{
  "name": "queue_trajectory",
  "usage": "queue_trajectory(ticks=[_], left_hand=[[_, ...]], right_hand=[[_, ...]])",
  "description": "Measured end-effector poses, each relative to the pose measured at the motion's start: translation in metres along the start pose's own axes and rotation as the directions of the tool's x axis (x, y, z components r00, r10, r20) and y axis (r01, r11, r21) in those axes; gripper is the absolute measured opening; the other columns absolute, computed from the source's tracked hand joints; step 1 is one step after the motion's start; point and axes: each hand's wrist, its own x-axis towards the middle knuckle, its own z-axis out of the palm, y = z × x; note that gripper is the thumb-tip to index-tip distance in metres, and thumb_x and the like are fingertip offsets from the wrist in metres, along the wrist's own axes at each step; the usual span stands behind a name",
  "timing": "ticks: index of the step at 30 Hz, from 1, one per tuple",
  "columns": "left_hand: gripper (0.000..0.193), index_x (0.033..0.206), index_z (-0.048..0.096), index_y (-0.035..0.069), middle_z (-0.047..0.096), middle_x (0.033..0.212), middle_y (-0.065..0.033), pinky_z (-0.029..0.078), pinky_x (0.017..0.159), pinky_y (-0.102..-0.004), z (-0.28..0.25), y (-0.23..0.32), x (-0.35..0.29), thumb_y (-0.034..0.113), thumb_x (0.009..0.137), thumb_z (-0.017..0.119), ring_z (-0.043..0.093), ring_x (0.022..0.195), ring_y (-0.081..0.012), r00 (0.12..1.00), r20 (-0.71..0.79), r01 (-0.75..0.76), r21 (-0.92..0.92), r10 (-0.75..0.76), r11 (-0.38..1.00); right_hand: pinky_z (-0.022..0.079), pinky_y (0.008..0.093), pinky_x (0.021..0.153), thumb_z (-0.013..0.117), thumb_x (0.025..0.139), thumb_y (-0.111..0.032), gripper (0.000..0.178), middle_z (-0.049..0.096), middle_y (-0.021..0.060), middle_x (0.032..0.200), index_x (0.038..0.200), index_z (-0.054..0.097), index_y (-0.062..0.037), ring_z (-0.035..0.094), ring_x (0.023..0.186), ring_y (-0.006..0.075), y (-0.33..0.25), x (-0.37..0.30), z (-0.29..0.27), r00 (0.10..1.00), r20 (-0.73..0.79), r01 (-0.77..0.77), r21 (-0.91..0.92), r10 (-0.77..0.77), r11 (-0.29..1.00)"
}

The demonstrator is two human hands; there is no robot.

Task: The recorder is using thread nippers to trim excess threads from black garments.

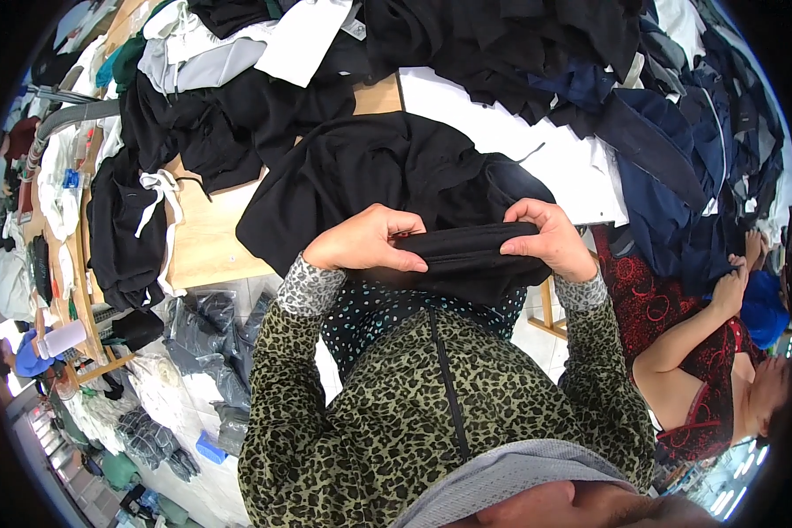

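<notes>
Black garment: a piece of dark cloth (370, 167), its far part spread over the near edge of the table (207, 238), its near edge raised in front of the person's body
Band: a folded strip (466, 251) of that same cloth, stretched fairly straight between the two hands
Left hand: the hand (365, 242) pinches the left end of the band between thumb and fingers
Right hand: the hand (550, 239) pinches the right end the same way, thumb on the near face
White sheet: a pale flat surface (502, 145) beyond the garment, partly covered
Dark pile: black clothes (502, 40) heaped at the far side
Left of the garment: a black piece (128, 233) with white ties (163, 207)
Right side: navy cloth (660, 189), near a co-worker in a red-and-black top (647, 326)
Floor: plastic-wrapped bundles (207, 343) and a blue box (210, 447), lower left
</notes>
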Motion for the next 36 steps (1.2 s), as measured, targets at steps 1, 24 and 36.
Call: queue_trajectory(ticks=[1, 24, 36], left_hand=[[0.024, 0.085, 0.06, 0.001, 0.056, 0.066, 0.006, 0.035, 0.05, -0.018, -0.001, 0.0, -0.001, 0.014, 0.073, 0.077, 0.045, 0.059, -0.0002, 1.0, -0.003, -0.007, -0.01, 0.007, 1.0], [0.025, 0.081, 0.064, 0.007, 0.05, 0.068, -0.0022, 0.038, 0.045, -0.0286, 0.026, -0.034, -0.003, 0.004, 0.056, 0.066, 0.047, 0.051, -0.0178, 0.447, -0.151, -0.289, 0.908, 0.882, 0.302], [0.023, 0.081, 0.061, 0.003, 0.058, 0.082, -0.009, 0.04, 0.048, -0.0301, 0.029, -0.052, -0.001, -0.001, 0.059, 0.068, 0.05, 0.054, -0.0192, 0.297, -0.076, -0.198, 0.97, 0.952, 0.139]], right_hand=[[0.043, 0.0186, 0.066, 0.076, 0.07, -0.004, 0.026, 0.058, -0.0031, 0.077, 0.089, 0.058, -0.0026, 0.052, 0.071, 0.0036, 0.0, -0.001, -0.001, 1.0, 0.0, 0.0, -0.001, 0.0, 1.0], [0.041, 0.0339, 0.057, 0.077, 0.05, 0.0, 0.024, 0.044, 0.0031, 0.065, 0.068, 0.063, -0.006, 0.046, 0.06, 0.0219, 0.037, 0.005, 0.002, 0.373, 0.029, 0.697, -0.668, -0.928, 0.259], [0.042, 0.0356, 0.054, 0.075, 0.048, -0.004, 0.025, 0.047, 0.0064, 0.069, 0.067, 0.059, -0.0045, 0.049, 0.06, 0.0231, 0.053, 0.006, 0.0, 0.226, 0.115, 0.638, -0.768, -0.967, 0.058]])
